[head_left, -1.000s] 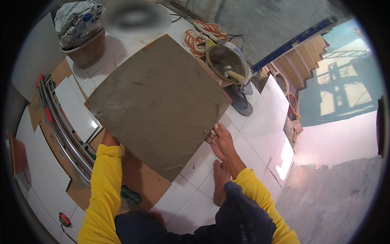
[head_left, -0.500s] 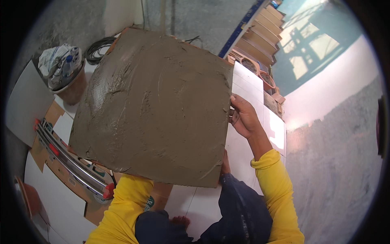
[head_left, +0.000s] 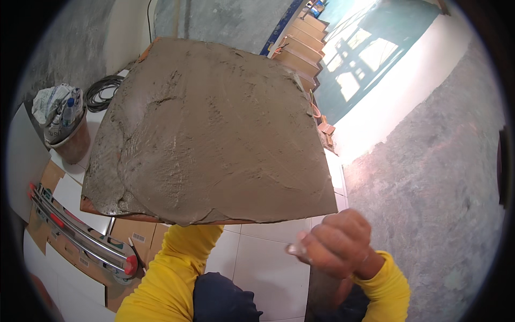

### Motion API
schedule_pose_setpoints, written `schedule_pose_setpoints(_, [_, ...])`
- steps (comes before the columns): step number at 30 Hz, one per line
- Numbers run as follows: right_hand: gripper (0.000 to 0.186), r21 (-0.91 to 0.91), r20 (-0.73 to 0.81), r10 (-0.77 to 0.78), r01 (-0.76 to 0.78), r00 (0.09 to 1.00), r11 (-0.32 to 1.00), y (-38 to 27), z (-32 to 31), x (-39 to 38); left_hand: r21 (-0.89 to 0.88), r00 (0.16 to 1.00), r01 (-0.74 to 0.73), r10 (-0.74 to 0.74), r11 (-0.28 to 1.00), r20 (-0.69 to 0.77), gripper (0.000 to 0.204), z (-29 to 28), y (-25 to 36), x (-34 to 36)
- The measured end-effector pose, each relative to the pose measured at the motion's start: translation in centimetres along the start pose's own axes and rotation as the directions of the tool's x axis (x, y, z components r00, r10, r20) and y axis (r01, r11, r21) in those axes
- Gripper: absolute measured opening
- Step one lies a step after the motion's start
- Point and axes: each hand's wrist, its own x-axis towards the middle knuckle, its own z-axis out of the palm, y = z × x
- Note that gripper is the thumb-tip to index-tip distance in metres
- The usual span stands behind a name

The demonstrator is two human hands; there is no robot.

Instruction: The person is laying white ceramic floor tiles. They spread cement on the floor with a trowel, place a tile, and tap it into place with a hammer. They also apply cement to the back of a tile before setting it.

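A large square tile with a reddish-brown edge (head_left: 87, 205) fills the upper middle of the head view. Wet grey-brown mortar (head_left: 214, 134) coats its upper face, with ridges and smears. My left arm, in a yellow sleeve (head_left: 185, 249), reaches under the near edge of the tile, which hides my left hand. Apart from the tile, below its near right corner, is my right hand (head_left: 340, 241). Its fingers are curled closed with the thumb side toward the left. A pale spot shows at the fingertips, but I cannot make out whether anything is held.
A long tile cutter (head_left: 80, 231) with metal rails and red ends lies on cardboard at the left. Behind it stand a bucket (head_left: 75, 145) with a bag and bottle, and a coiled black cable (head_left: 102, 92). Stairs (head_left: 303, 45) rise at the back; a grey wall (head_left: 413, 204) borders the right.
My right hand has let go of the tile's right edge and moved down toward me, its fingers now curled. The tile has turned slightly, and the view has shifted right.
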Motion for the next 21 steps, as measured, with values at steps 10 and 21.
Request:
schedule_pose_setpoints(10, [0.034,-0.017,-0.382,0.246,-0.273,0.891,0.962,-3.6,0.5,-4.5,0.206,0.994,-0.071,0.053,0.976,0.094,0.044,6.9,-2.7,-3.4])
schedule_pose_setpoints(21, [0.024,0.095,-0.831,0.23,-0.278,0.507,0.956,-3.5,-5.0,-14.7,0.378,0.85,-0.415,0.203,0.828,0.486,0.039,23.7,-8.6,-12.3])
